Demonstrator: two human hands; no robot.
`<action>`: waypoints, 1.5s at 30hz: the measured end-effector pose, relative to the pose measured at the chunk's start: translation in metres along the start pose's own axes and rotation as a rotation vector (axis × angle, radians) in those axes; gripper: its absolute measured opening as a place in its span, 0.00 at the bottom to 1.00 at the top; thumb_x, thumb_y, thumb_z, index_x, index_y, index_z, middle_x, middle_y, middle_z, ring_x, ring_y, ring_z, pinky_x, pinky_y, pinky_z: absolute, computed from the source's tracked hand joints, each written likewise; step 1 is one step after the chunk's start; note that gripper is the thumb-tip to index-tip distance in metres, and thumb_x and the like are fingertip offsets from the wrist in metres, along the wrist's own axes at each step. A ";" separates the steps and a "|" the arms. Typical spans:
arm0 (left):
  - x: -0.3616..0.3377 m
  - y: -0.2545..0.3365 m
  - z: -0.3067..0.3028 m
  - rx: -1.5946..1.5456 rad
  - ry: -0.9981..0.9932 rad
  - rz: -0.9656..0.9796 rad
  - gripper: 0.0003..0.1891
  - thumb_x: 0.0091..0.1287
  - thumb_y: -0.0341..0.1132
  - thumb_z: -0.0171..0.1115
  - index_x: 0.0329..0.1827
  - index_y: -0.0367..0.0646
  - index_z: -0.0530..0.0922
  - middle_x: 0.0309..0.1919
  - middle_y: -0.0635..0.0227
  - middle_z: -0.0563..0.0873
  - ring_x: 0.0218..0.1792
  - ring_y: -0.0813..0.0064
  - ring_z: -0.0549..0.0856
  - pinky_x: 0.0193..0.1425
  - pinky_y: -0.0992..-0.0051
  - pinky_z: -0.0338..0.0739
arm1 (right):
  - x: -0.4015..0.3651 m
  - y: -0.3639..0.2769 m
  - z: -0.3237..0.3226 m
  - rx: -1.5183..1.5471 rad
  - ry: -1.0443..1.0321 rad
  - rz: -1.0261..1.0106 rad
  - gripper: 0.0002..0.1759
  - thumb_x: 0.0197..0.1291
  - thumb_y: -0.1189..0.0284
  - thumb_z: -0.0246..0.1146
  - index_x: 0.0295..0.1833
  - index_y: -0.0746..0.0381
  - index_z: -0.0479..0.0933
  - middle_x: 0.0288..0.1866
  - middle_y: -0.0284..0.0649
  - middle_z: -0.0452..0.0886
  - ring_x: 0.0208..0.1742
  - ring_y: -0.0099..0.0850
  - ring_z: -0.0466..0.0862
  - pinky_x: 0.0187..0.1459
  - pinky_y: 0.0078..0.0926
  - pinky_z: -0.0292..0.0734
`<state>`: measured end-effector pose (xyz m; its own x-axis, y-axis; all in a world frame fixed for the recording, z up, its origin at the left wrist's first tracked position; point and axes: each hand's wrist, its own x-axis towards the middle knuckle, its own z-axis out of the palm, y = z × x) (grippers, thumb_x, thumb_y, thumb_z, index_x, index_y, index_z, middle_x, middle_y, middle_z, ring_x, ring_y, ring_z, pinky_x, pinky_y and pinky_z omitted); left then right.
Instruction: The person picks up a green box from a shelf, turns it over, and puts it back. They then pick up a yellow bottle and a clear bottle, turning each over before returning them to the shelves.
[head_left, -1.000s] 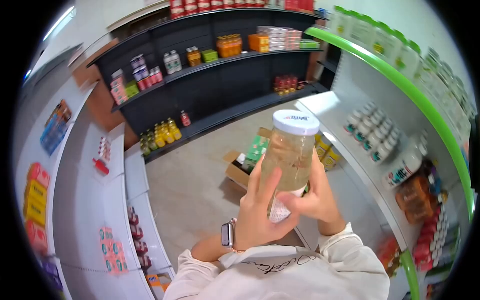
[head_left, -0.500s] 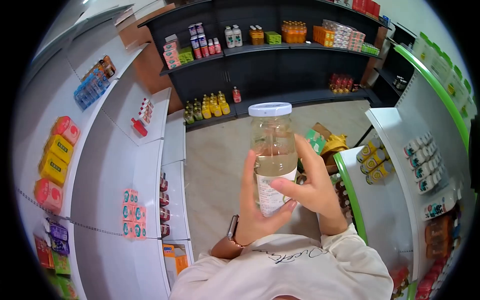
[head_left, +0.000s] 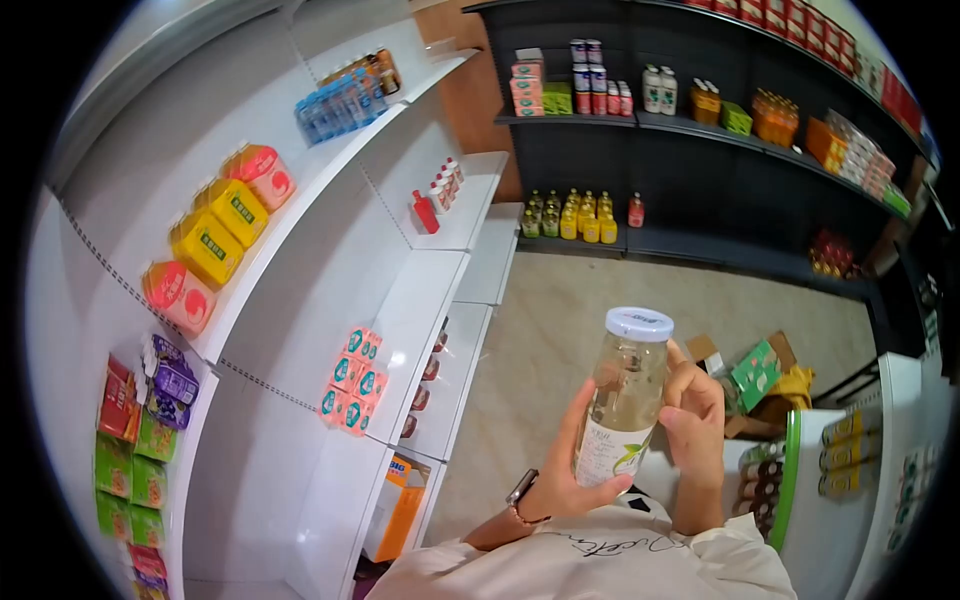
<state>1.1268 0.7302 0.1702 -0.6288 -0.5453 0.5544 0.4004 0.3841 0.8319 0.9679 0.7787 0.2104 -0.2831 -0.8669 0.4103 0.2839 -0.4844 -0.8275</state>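
A clear glass jar [head_left: 628,400] with a white lid and a white label stands nearly upright in front of my chest, tilted slightly to the right, with pale liquid inside. My left hand [head_left: 570,470] is wrapped round its lower left side, thumb across the bottom of the label. On the jar's right side, my right hand [head_left: 695,425] has bent fingers close against the glass near the upper part; whether it bears any weight I cannot tell. A watch [head_left: 521,487] and a beaded bracelet are on my left wrist.
White shelves [head_left: 310,210] on the left hold yellow and pink bottles [head_left: 208,247], blue bottles and pink cartons [head_left: 352,380]. Dark shelves [head_left: 700,175] at the back carry drinks. Opened cardboard boxes [head_left: 757,376] lie on the floor at right, beside green-edged shelving [head_left: 787,480].
The view has swung left, so the shelves and the jar appear further right. The jar has turned, showing a green leaf on its label. My right thumb has come off the label.
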 end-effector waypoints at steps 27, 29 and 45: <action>0.233 -0.162 -0.198 0.007 0.847 0.080 0.53 0.63 0.59 0.57 0.75 0.37 0.33 0.71 0.52 0.54 0.68 0.62 0.64 0.68 0.64 0.61 | 0.354 0.196 0.010 0.271 -0.667 0.334 0.45 0.60 0.77 0.58 0.75 0.68 0.38 0.73 0.45 0.52 0.74 0.32 0.51 0.71 0.30 0.46; 0.246 -0.170 -0.224 0.068 0.838 0.022 0.52 0.64 0.62 0.52 0.74 0.34 0.35 0.71 0.50 0.55 0.69 0.61 0.62 0.69 0.63 0.58 | 0.379 0.209 0.018 0.221 -0.695 0.212 0.44 0.60 0.77 0.58 0.75 0.67 0.38 0.72 0.45 0.54 0.73 0.32 0.54 0.70 0.30 0.48; 0.339 -0.135 -0.436 1.248 0.683 -0.136 0.32 0.70 0.37 0.47 0.71 0.26 0.49 0.56 0.44 0.72 0.56 0.50 0.71 0.62 0.62 0.62 | 0.608 0.313 0.122 0.010 -0.999 0.046 0.48 0.52 0.71 0.68 0.72 0.65 0.45 0.59 0.45 0.69 0.58 0.33 0.71 0.61 0.33 0.63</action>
<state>1.1503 0.1692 0.2557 -0.0321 -0.7382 0.6738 -0.6999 0.4979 0.5121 0.9963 0.0857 0.2476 0.6268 -0.5840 0.5157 0.2841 -0.4450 -0.8493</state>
